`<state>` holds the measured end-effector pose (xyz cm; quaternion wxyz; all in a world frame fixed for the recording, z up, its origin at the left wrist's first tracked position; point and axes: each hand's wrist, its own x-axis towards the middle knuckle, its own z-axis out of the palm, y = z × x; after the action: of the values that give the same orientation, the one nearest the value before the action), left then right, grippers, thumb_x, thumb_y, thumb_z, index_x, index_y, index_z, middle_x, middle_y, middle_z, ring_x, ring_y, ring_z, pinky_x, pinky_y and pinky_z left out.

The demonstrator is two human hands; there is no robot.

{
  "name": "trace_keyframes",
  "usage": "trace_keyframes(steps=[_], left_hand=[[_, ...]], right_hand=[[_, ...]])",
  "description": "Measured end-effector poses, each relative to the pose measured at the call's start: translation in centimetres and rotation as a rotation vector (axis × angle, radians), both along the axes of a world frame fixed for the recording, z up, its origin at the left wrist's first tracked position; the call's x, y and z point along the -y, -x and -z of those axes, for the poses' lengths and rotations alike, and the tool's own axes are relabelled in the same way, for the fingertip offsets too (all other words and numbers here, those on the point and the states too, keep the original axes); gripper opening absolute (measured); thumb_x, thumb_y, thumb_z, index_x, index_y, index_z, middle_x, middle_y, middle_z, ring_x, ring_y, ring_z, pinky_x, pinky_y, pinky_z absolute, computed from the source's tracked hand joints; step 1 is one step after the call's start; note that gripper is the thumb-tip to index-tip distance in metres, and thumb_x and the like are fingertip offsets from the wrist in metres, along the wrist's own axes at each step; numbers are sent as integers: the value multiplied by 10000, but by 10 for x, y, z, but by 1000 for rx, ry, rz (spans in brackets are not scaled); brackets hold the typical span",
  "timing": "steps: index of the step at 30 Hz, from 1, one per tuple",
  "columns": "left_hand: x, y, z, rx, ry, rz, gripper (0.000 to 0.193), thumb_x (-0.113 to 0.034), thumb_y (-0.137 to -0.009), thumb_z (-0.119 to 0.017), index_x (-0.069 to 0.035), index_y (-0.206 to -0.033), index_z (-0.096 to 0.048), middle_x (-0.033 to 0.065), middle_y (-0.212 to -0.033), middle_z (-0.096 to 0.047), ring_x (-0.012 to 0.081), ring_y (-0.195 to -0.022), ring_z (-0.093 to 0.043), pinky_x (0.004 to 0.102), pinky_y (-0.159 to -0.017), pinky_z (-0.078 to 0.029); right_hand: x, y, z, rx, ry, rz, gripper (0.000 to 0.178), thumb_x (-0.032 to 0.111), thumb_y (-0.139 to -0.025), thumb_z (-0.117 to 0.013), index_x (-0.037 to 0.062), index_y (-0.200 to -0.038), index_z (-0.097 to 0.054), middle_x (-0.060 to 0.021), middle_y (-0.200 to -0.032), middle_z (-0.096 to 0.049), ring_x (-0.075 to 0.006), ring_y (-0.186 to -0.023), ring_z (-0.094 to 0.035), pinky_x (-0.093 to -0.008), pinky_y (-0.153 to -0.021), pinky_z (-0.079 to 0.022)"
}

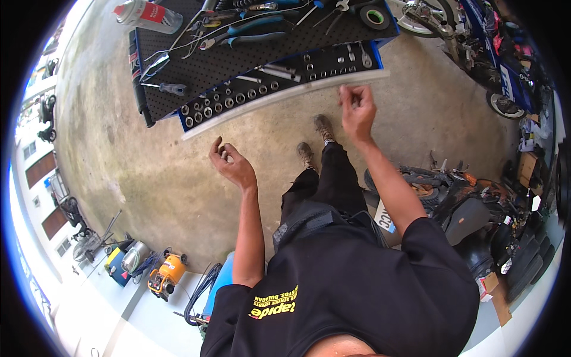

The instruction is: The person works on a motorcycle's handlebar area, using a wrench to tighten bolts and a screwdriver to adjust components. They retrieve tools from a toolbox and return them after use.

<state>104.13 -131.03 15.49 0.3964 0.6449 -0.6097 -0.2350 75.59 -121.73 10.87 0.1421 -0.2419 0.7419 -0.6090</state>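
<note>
My left hand is in the air in front of the drawer's left half, fingers loosely bent and a little apart, holding nothing. Farther right, my right hand is up by the drawer's front edge with its fingers curled in. No object shows in it, and I cannot tell whether it touches the edge. The pulled-out drawer holds rows of chrome sockets and a ratchet. Above it, the black perforated cart top carries blue-handled pliers, a screwdriver and a roll of tape.
A spray can lies at the cart's far left corner. A blue motorcycle stands at the far right, and another motorcycle is close on my right. At the lower left sits an orange compressor on the concrete floor.
</note>
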Motion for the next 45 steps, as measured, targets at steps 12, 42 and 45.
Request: trace_keyframes(steps=[12,42,45], left_hand=[[-30,-80,106,-288,-763,2,279,-177,-1055,-578,-24,-1277,-653,98,-1203,-699,206,-1030,-671,358,-916,-524],[-85,-135,338,-956,-1276,-292,422,-185,-1117,-467,-46,-1510,-403,149,-1506,-487,336,-1362,-526,508,-1159,-499],[-104,-149,330,-924,-1303,-240,461,-216,-1112,-488,7,-1506,-397,181,-1484,-517,342,-1354,-544,472,-1132,-529]], right_hand=[[78,9,251,1253,-62,62,289,132,-1079,-491,12,-1290,-648,5,-793,-522,-122,-668,-448,-321,-634,-428],[-122,-7,197,617,-841,-251,253,190,-1017,-676,-41,-925,-721,-105,-726,-729,-186,-667,-723,-311,-600,-547],[-94,11,185,240,-740,-179,306,273,-960,-768,-25,-891,-767,-80,-740,-737,-142,-613,-663,-300,-589,-492]])
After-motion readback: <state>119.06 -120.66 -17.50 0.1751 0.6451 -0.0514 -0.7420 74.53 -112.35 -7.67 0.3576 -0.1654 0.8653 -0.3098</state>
